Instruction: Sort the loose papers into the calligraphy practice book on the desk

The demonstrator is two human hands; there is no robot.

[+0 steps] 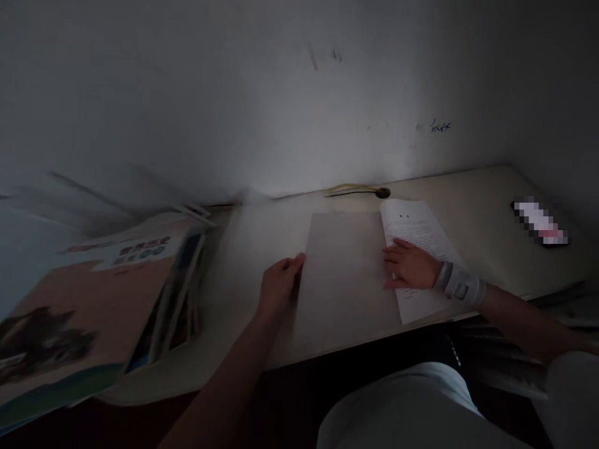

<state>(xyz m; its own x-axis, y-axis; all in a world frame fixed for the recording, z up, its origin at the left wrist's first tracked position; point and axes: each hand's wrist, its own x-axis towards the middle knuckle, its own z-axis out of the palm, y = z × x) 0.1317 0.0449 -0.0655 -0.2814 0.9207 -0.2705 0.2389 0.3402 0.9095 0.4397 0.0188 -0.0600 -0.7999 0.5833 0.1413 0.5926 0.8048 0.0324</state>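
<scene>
A book [349,274] lies spread on the desk in front of me. Its left side is a plain grey sheet or inside cover, and its right side is a printed page [412,218] with a short heading over lines of text too small to read. My left hand [281,277] is closed on the left edge of the plain side, thumb and fingers pinched together there. Across the printed page my right hand [412,265] rests open, fingers stretched towards the fold and partly covering the text. A grey band [461,285] goes round the right wrist.
On the left, a stack of books stands with a pink-and-white illustrated cover [107,287] on top. A phone [540,221] lies at the far right of the desk [486,249]. A yellow cable [353,186] meets a round hole by the wall [281,93].
</scene>
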